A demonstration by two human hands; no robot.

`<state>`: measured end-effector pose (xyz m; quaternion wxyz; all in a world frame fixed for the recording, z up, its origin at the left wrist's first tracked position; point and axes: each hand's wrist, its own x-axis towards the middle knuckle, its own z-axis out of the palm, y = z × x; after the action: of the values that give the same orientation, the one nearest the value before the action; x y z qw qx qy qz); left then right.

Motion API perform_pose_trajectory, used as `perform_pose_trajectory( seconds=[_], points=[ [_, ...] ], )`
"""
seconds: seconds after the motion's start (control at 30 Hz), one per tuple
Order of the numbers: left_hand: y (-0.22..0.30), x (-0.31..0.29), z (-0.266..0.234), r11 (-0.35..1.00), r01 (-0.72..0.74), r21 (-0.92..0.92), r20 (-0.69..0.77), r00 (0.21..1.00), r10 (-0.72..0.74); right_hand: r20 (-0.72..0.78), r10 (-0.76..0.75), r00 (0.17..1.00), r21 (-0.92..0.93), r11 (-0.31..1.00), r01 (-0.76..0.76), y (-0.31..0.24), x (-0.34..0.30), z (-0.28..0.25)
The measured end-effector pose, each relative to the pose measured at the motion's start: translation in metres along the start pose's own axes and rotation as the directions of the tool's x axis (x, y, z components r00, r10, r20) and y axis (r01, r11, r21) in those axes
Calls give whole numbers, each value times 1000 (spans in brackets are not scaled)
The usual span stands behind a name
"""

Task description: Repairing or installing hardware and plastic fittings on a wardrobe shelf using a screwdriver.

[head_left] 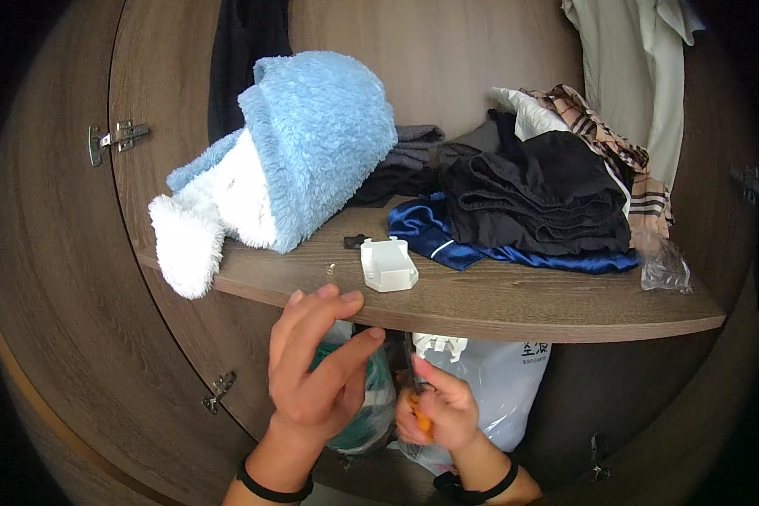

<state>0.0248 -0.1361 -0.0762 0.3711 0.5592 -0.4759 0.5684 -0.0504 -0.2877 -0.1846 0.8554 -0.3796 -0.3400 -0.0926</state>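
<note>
Below the shelf's front edge, my right hand is closed around the orange handle of a slim tool. It looks like a screwdriver, with a thin dark shaft pointing up; its tip is hard to make out. My left hand is raised at the shelf edge with its fingers spread and holds nothing. Just beyond its fingertips, a white plastic housing lies on the shelf. A small black piece sits behind the housing, and tiny metallic bits, perhaps screws, lie to its left.
A fluffy blue and white bundle overhangs the wooden shelf at left. Folded dark clothes and clear plastic packaging lie at right. Below are a white bag, a green bundle and a jagged white piece.
</note>
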Motion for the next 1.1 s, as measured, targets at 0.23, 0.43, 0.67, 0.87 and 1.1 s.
perform_pose_trajectory(
  seconds=[0.23, 0.43, 0.67, 0.87, 1.1],
  points=[
    [1, 0, -2, 1000, 1, 2, 8, 1000, -1, 26, -151, 988, -377, 914, 149, 2, 6, 1],
    [0, 1, -1, 1000, 3, -15, 39, 999, -3, 17, -156, 988, -345, 926, 153, -5, 15, -5],
    [-3, -1, -4, 999, -28, 17, 54, 998, 27, 315, 59, 947, 520, 824, -224, 8, 17, -15],
    [-2, 2, -4, 997, -37, -69, 49, 998, 40, 60, 240, 969, 384, 890, -244, 19, -39, -26],
    [-9, 5, -24, 987, 103, -124, -84, 990, -114, 74, 252, 965, 278, 924, -263, 15, -62, -16]
  ],
)
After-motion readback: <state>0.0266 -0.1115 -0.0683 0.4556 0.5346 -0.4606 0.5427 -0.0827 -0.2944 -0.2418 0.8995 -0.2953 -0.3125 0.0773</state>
